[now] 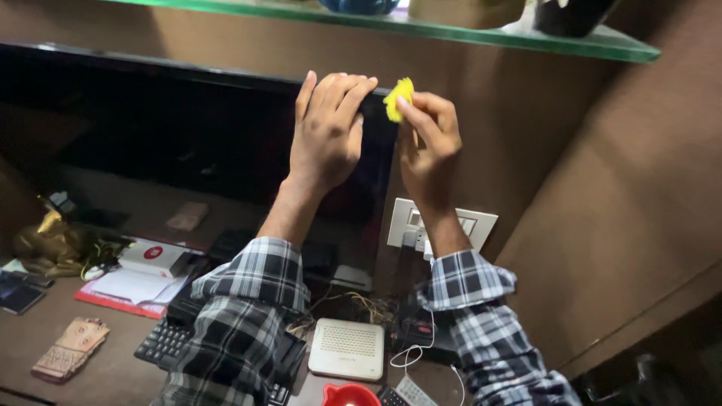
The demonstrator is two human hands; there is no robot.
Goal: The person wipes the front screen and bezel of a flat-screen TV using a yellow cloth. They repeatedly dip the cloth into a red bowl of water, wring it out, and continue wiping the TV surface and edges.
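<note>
Left hand [329,128] flat on the top right corner of the dark monitor [188,135], fingers draped over its top edge, grasping nothing. Right hand [429,146] at 3 o'clock of it, pinching a small yellow cloth [398,98] between fingertips, cloth touching the monitor's corner. Glass shelf [481,34] at 12 o'clock above both hands. White wall socket [474,222] just below the right wrist. On the surface at 6 o'clock: white router [347,347], black keyboard [162,342]; papers [135,286] at 8 o'clock. Plaid sleeves on both arms.
</note>
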